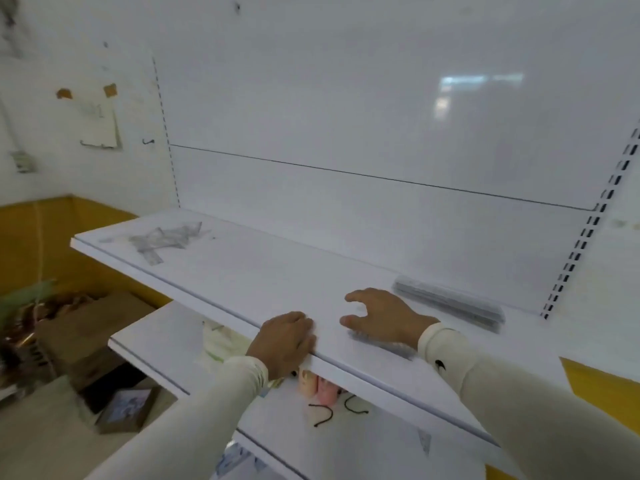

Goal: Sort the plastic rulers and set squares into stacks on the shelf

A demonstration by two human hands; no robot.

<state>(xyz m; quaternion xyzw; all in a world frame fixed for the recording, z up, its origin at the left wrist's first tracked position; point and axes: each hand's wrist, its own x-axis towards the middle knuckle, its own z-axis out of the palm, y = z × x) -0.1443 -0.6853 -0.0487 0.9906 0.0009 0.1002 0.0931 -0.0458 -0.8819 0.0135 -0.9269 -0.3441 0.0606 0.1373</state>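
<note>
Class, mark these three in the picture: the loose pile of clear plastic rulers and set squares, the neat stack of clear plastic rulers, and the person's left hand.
Loose pile of clear plastic rulers and set squares (162, 239): head view, pile's middle.
Neat stack of clear plastic rulers (450, 303): head view, top ruler's middle.
Left hand (285, 342): head view, back of hand.

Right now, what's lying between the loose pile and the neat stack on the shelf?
In the head view, only bare shelf separates pile from stack.

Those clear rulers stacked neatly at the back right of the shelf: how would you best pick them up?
Pinch the ruler stack across its narrow width near the middle, coming from above with the right hand beside it. It lies flat and long on the shelf, so a middle hold should keep it level.
</note>
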